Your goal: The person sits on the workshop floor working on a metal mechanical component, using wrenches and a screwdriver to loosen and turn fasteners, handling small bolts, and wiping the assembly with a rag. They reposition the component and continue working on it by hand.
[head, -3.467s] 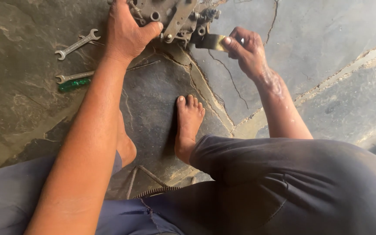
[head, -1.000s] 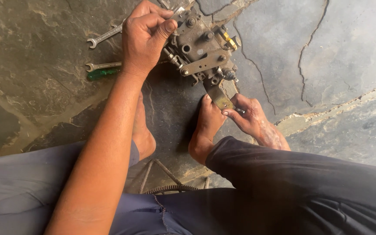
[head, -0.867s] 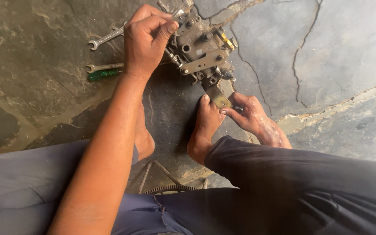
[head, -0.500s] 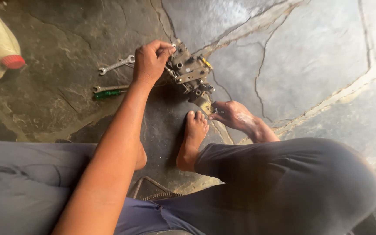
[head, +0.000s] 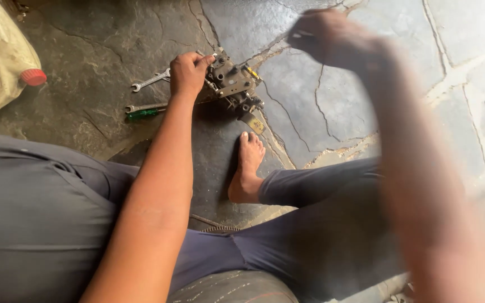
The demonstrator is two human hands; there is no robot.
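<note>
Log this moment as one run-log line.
left hand: gripping metal assembly on stone floor | right hand: raised, blurred, contents unclear | wrench, green-handled screwdriver lying beside left hand | bare foot near assembly

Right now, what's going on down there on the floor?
A person sits on a cracked stone floor and steadies a greasy metal mechanism with the left hand. The right hand is raised above the floor, blurred, so what it holds is unclear. A bare foot rests just below the mechanism. A wrench and a green-handled screwdriver lie left of it, a plastic jug further left.
</note>
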